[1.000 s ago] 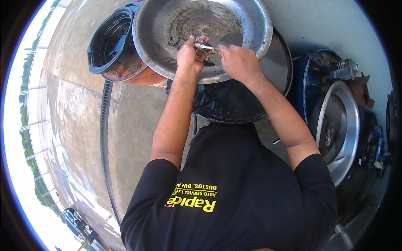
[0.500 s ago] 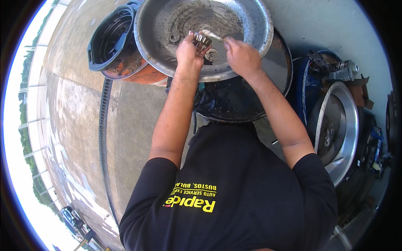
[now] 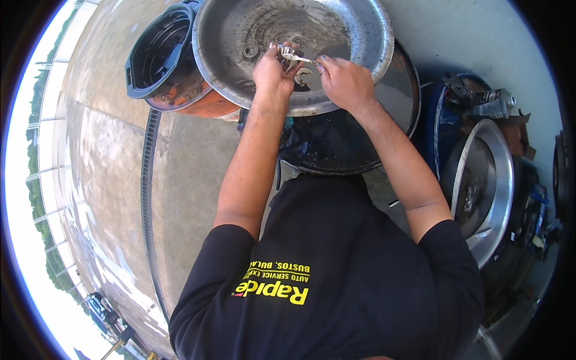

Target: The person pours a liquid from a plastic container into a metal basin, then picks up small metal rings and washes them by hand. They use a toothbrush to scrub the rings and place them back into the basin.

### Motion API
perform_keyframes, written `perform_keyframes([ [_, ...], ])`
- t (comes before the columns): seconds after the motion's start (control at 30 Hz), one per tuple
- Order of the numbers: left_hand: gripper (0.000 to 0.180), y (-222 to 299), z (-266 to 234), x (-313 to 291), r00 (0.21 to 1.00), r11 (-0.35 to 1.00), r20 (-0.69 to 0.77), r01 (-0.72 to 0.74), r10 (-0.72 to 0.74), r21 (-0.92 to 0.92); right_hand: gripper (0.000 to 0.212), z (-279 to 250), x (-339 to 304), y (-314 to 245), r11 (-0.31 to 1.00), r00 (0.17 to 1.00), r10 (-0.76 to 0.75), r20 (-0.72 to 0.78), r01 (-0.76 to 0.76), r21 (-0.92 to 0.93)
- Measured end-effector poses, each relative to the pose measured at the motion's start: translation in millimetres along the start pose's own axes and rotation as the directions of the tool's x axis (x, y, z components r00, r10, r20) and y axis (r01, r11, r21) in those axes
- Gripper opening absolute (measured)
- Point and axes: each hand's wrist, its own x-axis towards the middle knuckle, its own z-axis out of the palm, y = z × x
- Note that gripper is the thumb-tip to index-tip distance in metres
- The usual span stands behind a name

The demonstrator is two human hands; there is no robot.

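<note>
Over a large metal basin (image 3: 216,66), my left hand (image 3: 271,73) is closed around a roller bearing (image 3: 282,51), its rollers partly hidden by the fingers. My right hand (image 3: 347,83) grips a small brush (image 3: 306,60) by its handle. The pale brush head lies across the bearing, touching it. Behind the hands, a metal ring (image 3: 250,51) rests on the basin floor. A curved metal piece (image 3: 304,75) sits in the basin between my hands, and dark liquid wets the bottom.
The basin stands on a black drum (image 3: 336,147). Left of it is an orange drum (image 3: 201,102) topped by a black drain pan (image 3: 139,90). At right are a blue drum (image 3: 433,120), a grey bottle (image 3: 495,103) and another metal basin (image 3: 507,174). A floor grate (image 3: 148,162) runs along the left.
The brush has come down and toward the left onto the bearing, its head now lower. My right hand has shifted slightly; the left hand has stayed nearly in place, still holding the bearing.
</note>
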Motion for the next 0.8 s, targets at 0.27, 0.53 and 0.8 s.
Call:
perform_keyframes([
  [0.27, 0.023, 11.0, -16.5, 0.5, 0.994, 0.998, 0.100, 0.031, -0.035, 0.048, 0.027, -24.6, 35.8, 37.8, 0.948, 0.961, 0.207, 0.185, -0.150, -0.280],
  [0.53, 0.023, 9.5, -1.4, -19.2, 0.999, 1.000, 0.044, -0.014, 0.015, -0.011, 0.030, -14.1, 54.6, 37.9, 0.887, 0.798, 0.295, 0.526, -0.023, -0.462],
  [0.8, 0.028, 2.4, -6.4, -6.2, 0.999, 1.000, -0.024, 0.030, -0.030, 0.000, 0.030, -35.3, 18.4, -13.5, 0.999, 0.984, 0.029, 0.175, -0.033, 0.022],
])
